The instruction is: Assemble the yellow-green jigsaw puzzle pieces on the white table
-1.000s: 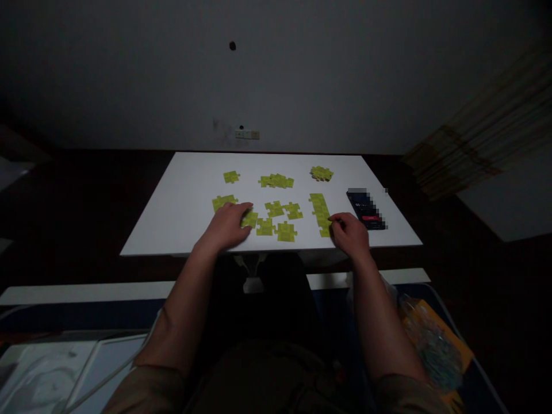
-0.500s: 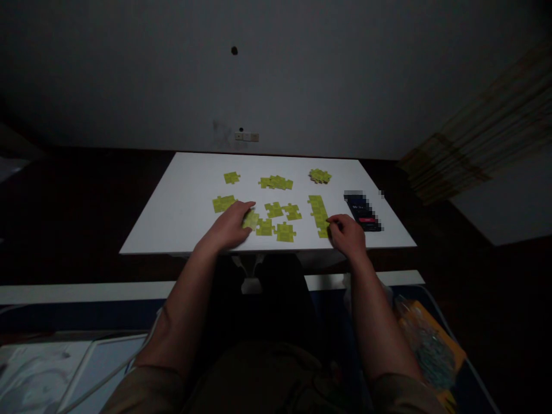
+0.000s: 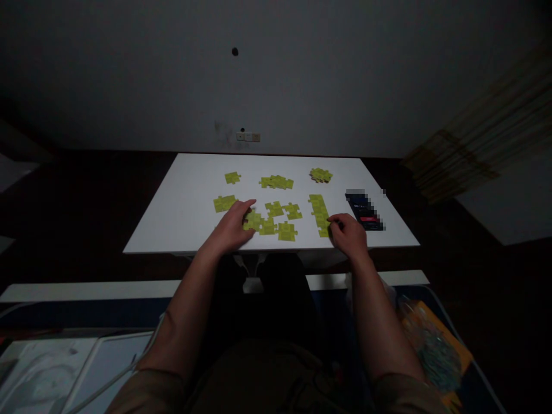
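White tabletop (image 3: 185, 195): we look down on it from the near edge, with a dark floor around it and a pale wall (image 3: 276, 75) behind, which carries a small switch plate (image 3: 248, 137).

Loose yellow-green jigsaw pieces (image 3: 274, 208): they lie flat in small groups across the middle of the table. A lone piece (image 3: 232, 177), a joined strip (image 3: 276, 182) and a heaped cluster (image 3: 321, 175) sit along the far side. A further group (image 3: 225, 203) lies nearer, at the left.

Upright column of pieces (image 3: 319, 213): it runs from far to near, right of centre, its lower end touching the right hand.

Dark rectangular object (image 3: 364, 210): it lies just beside the right hand, towards the table's right side (pixelated, so we cannot read its face).

Left hand (image 3: 233, 227): open and spread, palm down, its fingers (image 3: 250, 211) lying over a jigsaw piece (image 3: 254, 221) near the table's middle. We see no firm grip.

Right hand (image 3: 349, 236): half curled at the bottom of the column, fingertips (image 3: 331, 225) against the last piece. We cannot tell whether they pinch it.

Orange packet (image 3: 431, 351): it sits low on the right, below the table, beyond the right forearm.
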The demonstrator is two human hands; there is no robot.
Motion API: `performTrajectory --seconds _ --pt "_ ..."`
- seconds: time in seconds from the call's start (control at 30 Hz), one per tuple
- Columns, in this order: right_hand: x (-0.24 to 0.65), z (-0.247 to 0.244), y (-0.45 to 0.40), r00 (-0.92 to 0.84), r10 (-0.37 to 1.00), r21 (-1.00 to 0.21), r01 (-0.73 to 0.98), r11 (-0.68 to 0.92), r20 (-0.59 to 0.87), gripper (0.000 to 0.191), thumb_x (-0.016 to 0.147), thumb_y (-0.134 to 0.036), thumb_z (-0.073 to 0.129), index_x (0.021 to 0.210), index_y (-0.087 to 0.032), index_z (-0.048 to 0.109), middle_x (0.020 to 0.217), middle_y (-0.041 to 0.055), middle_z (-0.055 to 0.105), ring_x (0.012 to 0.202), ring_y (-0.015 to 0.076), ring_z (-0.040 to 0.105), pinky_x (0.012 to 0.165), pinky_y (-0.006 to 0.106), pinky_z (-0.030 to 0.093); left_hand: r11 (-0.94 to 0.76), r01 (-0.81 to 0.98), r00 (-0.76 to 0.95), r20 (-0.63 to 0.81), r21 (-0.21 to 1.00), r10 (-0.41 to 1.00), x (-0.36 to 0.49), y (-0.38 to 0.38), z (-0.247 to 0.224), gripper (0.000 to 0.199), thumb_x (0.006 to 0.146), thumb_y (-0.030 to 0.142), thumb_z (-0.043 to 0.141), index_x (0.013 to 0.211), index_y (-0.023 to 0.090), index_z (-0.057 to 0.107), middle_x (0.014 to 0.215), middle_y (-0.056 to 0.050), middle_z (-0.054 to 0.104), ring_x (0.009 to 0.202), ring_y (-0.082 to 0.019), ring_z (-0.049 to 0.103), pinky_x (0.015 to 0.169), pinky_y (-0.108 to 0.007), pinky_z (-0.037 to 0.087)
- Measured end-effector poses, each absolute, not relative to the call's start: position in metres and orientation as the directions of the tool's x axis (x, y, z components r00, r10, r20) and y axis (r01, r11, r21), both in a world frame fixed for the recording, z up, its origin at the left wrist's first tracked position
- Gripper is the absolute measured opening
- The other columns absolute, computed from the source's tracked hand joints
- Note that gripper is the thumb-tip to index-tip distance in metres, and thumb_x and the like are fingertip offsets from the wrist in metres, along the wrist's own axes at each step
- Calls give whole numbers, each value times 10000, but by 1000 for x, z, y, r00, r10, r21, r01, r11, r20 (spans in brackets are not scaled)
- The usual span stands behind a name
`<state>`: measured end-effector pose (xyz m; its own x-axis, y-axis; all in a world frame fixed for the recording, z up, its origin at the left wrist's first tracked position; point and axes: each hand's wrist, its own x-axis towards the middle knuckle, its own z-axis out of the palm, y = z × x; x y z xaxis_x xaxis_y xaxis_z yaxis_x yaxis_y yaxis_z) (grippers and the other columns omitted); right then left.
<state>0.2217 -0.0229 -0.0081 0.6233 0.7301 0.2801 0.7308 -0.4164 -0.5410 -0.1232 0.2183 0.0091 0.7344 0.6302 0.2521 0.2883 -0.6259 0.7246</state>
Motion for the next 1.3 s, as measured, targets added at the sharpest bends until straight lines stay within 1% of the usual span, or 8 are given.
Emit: performTrajectory --seconds 0.2,0.5,0.63,0.8,1.03,1.13,1.23,1.3 --pt "224 -11 -23 604 743 -524 749 -406 289 345 1021 -339 564 1126 -215 869 1239 165 871 1088 332 811 967 452 611 -593 258 726 251 763 640 -123 215 10 974 835 101 855 1751 299 587 1416 -110 695 1153 -286 710 1027 -510 701" --pt "224 -10 -24 624 731 -522 736 -431 276 339 1002 -347 573 1118 -230 869 1247 151 869 1080 335 805 950 453 617 -601 208 726 290 772 624 -126 210 8 946 863 93 847 1743 326 590 1450 -115 680 1252 -305 696 1022 -496 703" --pt "223 -8 -23 629 729 -524 730 -438 268 314 1000 -335 579 1100 -241 862 1245 151 874 1091 345 805 955 464 608 -596 209 724 287 775 628 -126 208 9 982 856 92 844 1768 332 571 1429 -110 682 1233 -300 697 1011 -486 705" --pt "221 -7 -24 628 730 -529 731 -432 272 299 1010 -318 577 1093 -249 856 1241 165 872 1069 350 801 940 476 598 -576 228 718 264 785 644 -127 205 12 994 862 122 846 1785 342 553 1459 -107 674 1241 -295 697 1021 -480 705" --pt "222 -7 -24 627 732 -526 731 -435 267 315 1004 -338 575 1108 -232 853 1242 168 871 1083 353 800 962 480 600 -561 227 706 263 796 658 -128 205 11 934 877 128 835 1756 326 587 1449 -120 688 1228 -296 709 992 -470 716" --pt "221 -6 -23 629 730 -535 727 -430 267 319 1009 -320 563 1114 -232 850 1255 165 872 1143 343 801 1015 463 604 -548 230 683 268 804 679 -127 205 11 864 910 124 795 1732 317 615 1439 -118 699 1165 -271 722 954 -449 719" --pt "221 -5 -23 618 739 -566 722 -398 269 343 1008 -295 524 1113 -223 842 1260 168 876 1177 332 800 1055 448 599 -538 232 641 289 811 711 -126 205 12 762 956 133 759 1695 288 655 1389 -111 717 1030 -217 723 924 -427 715" --pt "221 -3 -23 628 734 -595 702 -391 259 359 1003 -283 499 1116 -216 833 1243 167 885 1165 329 802 1055 445 594 -537 228 607 313 812 730 -124 206 13 689 976 152 758 1652 267 690 1340 -105 731 952 -191 706 900 -413 711"
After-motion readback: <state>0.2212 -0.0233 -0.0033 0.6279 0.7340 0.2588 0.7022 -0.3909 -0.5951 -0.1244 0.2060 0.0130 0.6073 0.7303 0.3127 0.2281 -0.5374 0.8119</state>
